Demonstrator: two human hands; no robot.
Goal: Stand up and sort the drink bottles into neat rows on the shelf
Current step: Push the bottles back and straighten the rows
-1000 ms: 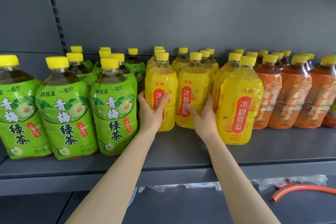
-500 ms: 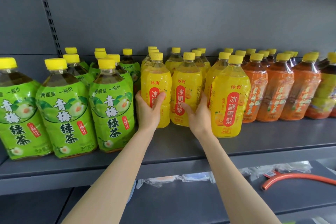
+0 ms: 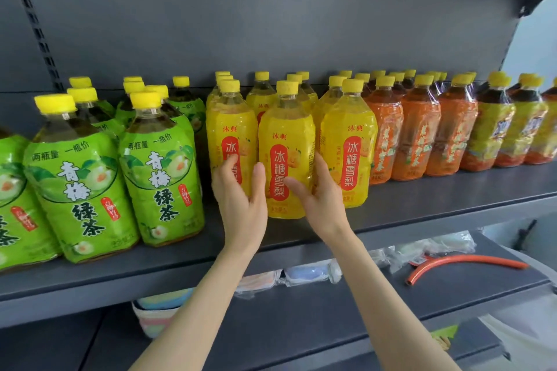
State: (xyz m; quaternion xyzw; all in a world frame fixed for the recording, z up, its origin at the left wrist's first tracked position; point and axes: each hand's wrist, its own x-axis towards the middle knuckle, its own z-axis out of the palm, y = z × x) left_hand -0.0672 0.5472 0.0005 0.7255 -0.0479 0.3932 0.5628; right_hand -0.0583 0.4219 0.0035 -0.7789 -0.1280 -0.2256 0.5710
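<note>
Yellow-capped drink bottles stand in rows on the grey shelf (image 3: pixel 422 205): green tea bottles (image 3: pixel 159 172) on the left, yellow pear-drink bottles in the middle, orange bottles (image 3: pixel 416 135) to the right. My left hand (image 3: pixel 241 199) holds the left front yellow bottle (image 3: pixel 232 126): fingers lie at its left edge, and the thumb reaches the gap beside the middle one. My right hand (image 3: pixel 319 199) grips the middle front yellow bottle (image 3: pixel 286 147), thumb on its label and fingers round its right side. That bottle stands upright, a little forward of its neighbours. A third front yellow bottle (image 3: pixel 349 144) stands just right of my right hand.
More bottles with yellow-and-red labels (image 3: pixel 494 129) fill the shelf's far right. The lower shelf holds an orange hose piece (image 3: pixel 464 262), clear plastic packets (image 3: pixel 307 275) and stacked pastel bowls (image 3: pixel 156 313). The shelf's dark back panel rises behind the rows.
The middle yellow bottle has come forward in my right hand, ahead of the left one. My left hand's thumb has shifted right toward the gap. My view has panned right.
</note>
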